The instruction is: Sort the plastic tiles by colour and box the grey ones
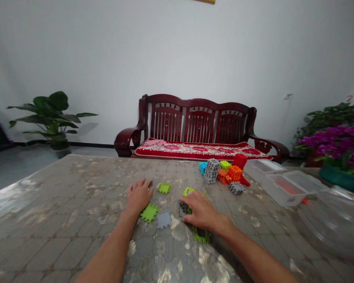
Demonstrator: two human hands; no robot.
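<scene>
My left hand [139,195] lies flat on the table with its fingers stretched out, holding nothing. Just beside it are a solid green toothed tile [149,213] and, a little farther off, a smaller green toothed tile [164,188]. A plain grey toothed tile [164,220] rests between my two hands. Thumb and fingers of my right hand [202,210] close around a dark grey openwork toothed tile [183,210]. Green frame-like toothed tiles lie about that hand: one beyond it [188,191], another nearer to me [201,236]. The hand partly covers these pieces.
Stacks of toothed tiles, including a grey stack [211,171], an orange stack [235,173] and a red stack [240,161], stand at the table's back right. Clear plastic boxes [283,192] sit farther right, near purple flowers [339,141]. A wooden bench [199,118] is behind the table [61,220].
</scene>
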